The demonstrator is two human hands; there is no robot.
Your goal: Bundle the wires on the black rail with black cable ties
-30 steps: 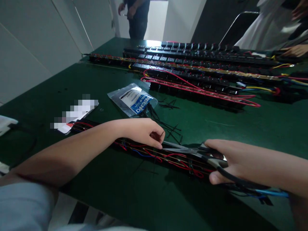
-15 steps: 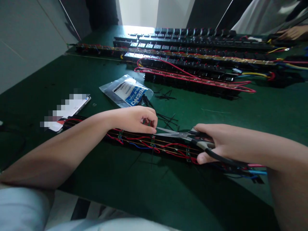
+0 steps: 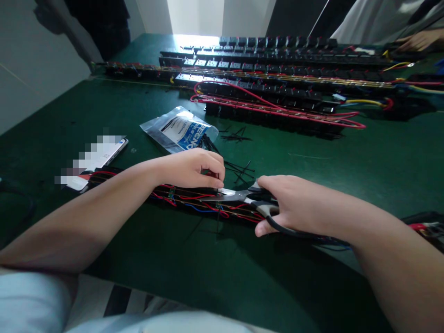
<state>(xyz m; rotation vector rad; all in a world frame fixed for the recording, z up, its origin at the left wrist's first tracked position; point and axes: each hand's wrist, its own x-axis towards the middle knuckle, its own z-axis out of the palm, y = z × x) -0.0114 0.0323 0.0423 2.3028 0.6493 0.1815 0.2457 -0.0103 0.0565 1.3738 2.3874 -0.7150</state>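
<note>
My right hand [image 3: 301, 203] grips a pair of scissors [image 3: 239, 196] with grey and black handles. Their blades are parted and point left, just under the fingertips of my left hand [image 3: 197, 169]. That hand is closed in a pinch above a long black strip assembly [image 3: 194, 204] with red and blue wires and small green boards. What the pinch holds is hidden behind the fingers. From the strip's near side a thin black cable tie [image 3: 218, 224] sticks out toward me. My forearms cover parts of the strip.
A clear bag of cable ties [image 3: 180, 129] lies beyond my left hand, with loose cable ties [image 3: 239, 135] beside it. A phone [image 3: 116, 150] is at left. More wired black strips [image 3: 270, 111] lie across the back of the green table [image 3: 156, 268]. Another person's hand [image 3: 421, 41] is at far right.
My right hand has moved left with the scissors, bringing the blades beneath my left fingertips and over the strip. My left hand stays pinched in nearly the same place.
</note>
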